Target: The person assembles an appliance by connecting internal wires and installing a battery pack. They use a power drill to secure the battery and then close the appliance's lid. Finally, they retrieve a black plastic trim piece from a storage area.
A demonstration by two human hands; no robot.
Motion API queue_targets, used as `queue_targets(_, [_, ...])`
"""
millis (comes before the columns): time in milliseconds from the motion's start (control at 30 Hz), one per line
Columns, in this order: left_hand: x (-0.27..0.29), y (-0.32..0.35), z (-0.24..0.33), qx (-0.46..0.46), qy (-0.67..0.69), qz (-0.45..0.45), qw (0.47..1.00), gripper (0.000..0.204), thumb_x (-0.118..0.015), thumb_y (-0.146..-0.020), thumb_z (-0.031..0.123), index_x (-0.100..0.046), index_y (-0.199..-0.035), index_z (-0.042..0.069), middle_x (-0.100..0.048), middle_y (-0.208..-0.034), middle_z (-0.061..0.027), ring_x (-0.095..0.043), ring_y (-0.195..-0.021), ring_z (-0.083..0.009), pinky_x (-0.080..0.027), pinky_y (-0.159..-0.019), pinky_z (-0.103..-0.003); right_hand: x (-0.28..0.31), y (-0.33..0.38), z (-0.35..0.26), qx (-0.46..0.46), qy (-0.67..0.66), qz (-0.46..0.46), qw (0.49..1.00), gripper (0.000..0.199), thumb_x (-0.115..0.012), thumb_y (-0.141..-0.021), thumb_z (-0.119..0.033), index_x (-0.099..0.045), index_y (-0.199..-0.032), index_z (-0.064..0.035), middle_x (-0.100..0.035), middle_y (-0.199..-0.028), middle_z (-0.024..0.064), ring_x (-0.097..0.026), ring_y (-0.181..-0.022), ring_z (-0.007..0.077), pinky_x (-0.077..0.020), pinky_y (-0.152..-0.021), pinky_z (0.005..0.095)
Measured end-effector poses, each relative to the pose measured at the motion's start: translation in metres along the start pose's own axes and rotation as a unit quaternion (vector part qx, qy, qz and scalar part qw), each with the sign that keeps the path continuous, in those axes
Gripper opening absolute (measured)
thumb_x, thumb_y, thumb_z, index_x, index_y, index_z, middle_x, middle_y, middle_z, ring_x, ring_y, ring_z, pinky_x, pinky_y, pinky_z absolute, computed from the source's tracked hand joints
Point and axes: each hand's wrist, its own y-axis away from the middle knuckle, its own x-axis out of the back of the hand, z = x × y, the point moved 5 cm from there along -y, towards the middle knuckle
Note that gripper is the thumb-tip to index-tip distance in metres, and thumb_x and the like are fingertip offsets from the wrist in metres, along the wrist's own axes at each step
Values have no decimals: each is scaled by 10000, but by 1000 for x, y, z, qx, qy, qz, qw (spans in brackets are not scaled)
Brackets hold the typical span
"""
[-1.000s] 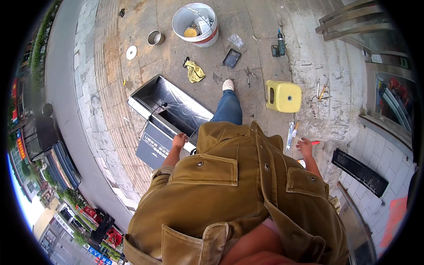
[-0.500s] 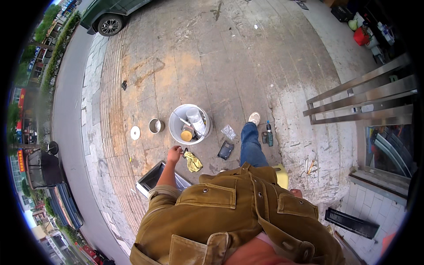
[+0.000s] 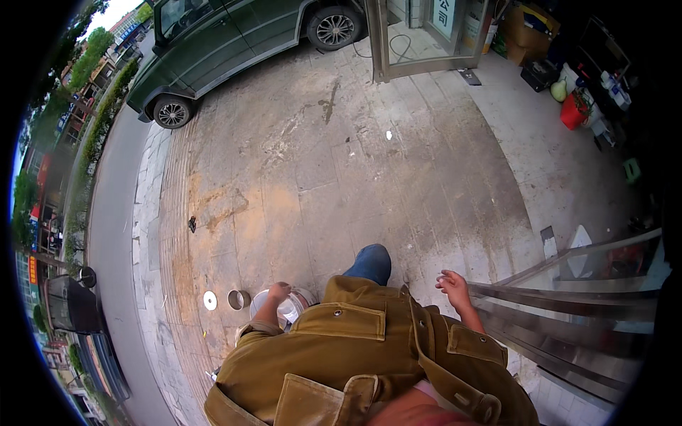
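My left hand (image 3: 280,290) hangs over the white bucket (image 3: 260,301); how far above it I cannot tell. Its fingers curl under and are mostly hidden from view. Inside the bucket a pale container (image 3: 290,311) shows, and my jacket covers the bucket's near side. Out to the right, my right hand (image 3: 452,284) is held with loosely spread fingers and nothing in it, close to the metal-framed glass door (image 3: 511,297). Left of the bucket are a round open tin (image 3: 239,299) and a flat white disc (image 3: 210,300) on the pavement.
A dark green car (image 3: 238,53) is parked at the far left. Ahead stands another glass door (image 3: 382,71). Along the right wall are a cardboard box (image 3: 524,44), a black case (image 3: 539,74) and a red bucket (image 3: 574,111). A road (image 3: 110,213) runs along the left.
My view has shifted forward, and I have risen or stepped ahead, one knee out in front. My right hand has come out to the right. The cloth and drill have left the view.
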Motion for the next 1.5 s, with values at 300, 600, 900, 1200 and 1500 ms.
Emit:
queue_targets(300, [-57, -232, 436, -75, -91, -50, 992, 211, -568, -839, 148, -633, -955, -16, -661, -790, -101, -642, -653, -181, -526, -563, -295, 182, -165, -78, 34, -88, 203, 975, 349, -629, -829, -83, -544, -1146, 36, -637, -882, 88, -626, -797, 143, -506, -734, 267])
queue_targets(600, [-360, -263, 1013, -473, -289, -154, 818, 247, -520, -862, 258, -639, -954, 62, -669, -772, -104, -658, -692, -203, -503, -671, -347, 301, -109, 7, -202, -325, 426, 820, 334, -607, -843, -166, -546, -1117, 15, -649, -831, 101, -641, -655, 181, -483, -523, 292])
queue_targets(900, [-585, -19, 1191, -614, -317, -340, 638, 224, -549, -877, 188, -596, -1067, 77, -651, -990, -128, -632, -898, -277, -494, -782, -354, 391, -84, 8, -376, -344, 404, 760, 182, -537, -870, -233, -566, -885, -53, -598, -826, 93, -595, -656, 214, -414, -532, 324])
queue_targets(1200, [-391, -87, 1137, -241, -474, -99, 841, 306, -563, -819, 326, -653, -1004, 100, -652, -1019, -154, -604, -986, -329, -472, -839, -429, 727, -185, -169, -192, -366, 417, 809, 390, -528, -861, -304, -540, -1160, -54, -607, -1030, 86, -607, -887, 228, -431, -804, 384])
queue_targets(1500, [-450, -66, 1235, -195, -443, -141, 863, 298, -562, -822, 333, -642, -1032, 137, -652, -1024, -132, -601, -984, -325, -471, -838, -412, 905, -330, -270, -119, -300, 309, 895, 469, -564, -864, -300, -483, -1260, -64, -601, -1095, 85, -589, -968, 210, -427, -804, 352])
